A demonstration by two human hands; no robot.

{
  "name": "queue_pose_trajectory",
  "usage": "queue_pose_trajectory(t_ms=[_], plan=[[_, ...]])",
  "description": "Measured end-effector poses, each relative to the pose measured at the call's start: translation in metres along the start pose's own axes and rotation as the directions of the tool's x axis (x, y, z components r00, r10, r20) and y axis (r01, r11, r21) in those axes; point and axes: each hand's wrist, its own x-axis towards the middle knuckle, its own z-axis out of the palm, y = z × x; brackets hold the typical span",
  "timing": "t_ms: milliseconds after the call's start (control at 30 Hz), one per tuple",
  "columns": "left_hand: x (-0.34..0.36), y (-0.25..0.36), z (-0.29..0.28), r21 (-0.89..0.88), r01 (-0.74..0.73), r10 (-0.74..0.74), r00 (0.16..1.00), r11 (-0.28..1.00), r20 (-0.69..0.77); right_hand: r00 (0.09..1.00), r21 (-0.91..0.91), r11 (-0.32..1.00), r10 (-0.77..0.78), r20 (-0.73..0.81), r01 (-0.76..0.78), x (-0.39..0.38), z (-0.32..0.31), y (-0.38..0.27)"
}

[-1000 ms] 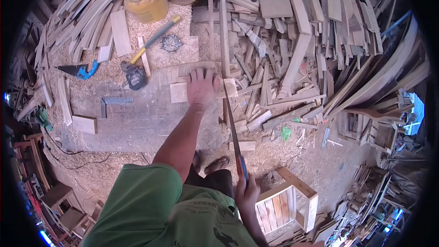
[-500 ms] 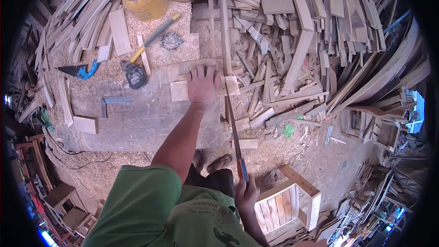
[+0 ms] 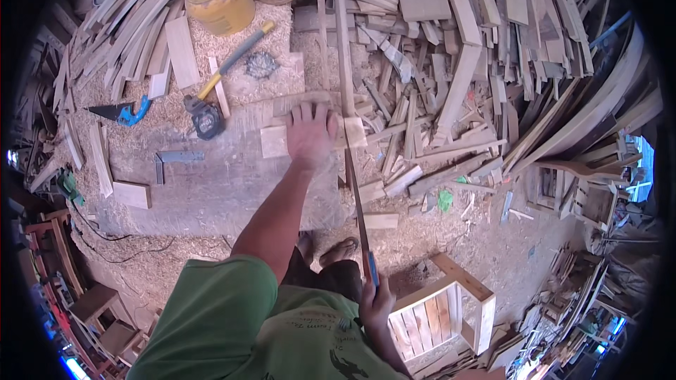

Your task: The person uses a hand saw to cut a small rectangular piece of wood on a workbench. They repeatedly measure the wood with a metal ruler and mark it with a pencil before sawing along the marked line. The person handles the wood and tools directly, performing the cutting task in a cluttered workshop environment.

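Note:
My left hand (image 3: 310, 135) lies over a short pale board (image 3: 274, 141), pressing it down on the worn worktable (image 3: 211, 200). Its fingers are spread and reach past the board's far edge; the palm hides the board's middle. The board's right end (image 3: 354, 131) sticks out beyond the table's right edge. There a long, narrow handsaw blade (image 3: 356, 193) meets the board, just right of my left hand. Closer to my body, my right hand (image 3: 378, 300) is wrapped round the saw's blue handle (image 3: 373, 269).
On the table lie a metal square (image 3: 180, 157), a tape measure (image 3: 208, 121), a hammer with a yellow-and-grey handle (image 3: 236, 58) and a blue-handled folding saw (image 3: 129, 112). Yellow buckets (image 3: 220, 8) stand behind. Wood offcuts (image 3: 415, 98) heap up at right; a slatted wooden frame (image 3: 461, 295) sits lower right.
My right hand has drawn the handsaw slightly back toward my body. My left hand stays on the board. The whole view has shifted a little.

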Motion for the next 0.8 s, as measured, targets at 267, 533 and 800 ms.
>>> queue_pose_trajectory(t_ms=[267,533,800], plan=[[-0.004,0.001,0.006,-0.055,0.003,-0.001,0.999,0.999,0.032,0.998,-0.012,0.998,-0.064,-0.019,0.064,0.21,0.073,-0.086],[-0.002,0.002,0.0,-0.018,-0.021,0.021,1.0,1.0,-0.008,0.997,0.014,0.997,0.071,-0.033,-0.07,0.024,0.014,-0.027],[-0.013,0.005,0.005,-0.024,-0.009,0.009,1.0,1.0,-0.001,0.998,-0.009,0.999,-0.046,-0.03,0.046,0.199,0.072,-0.072]])
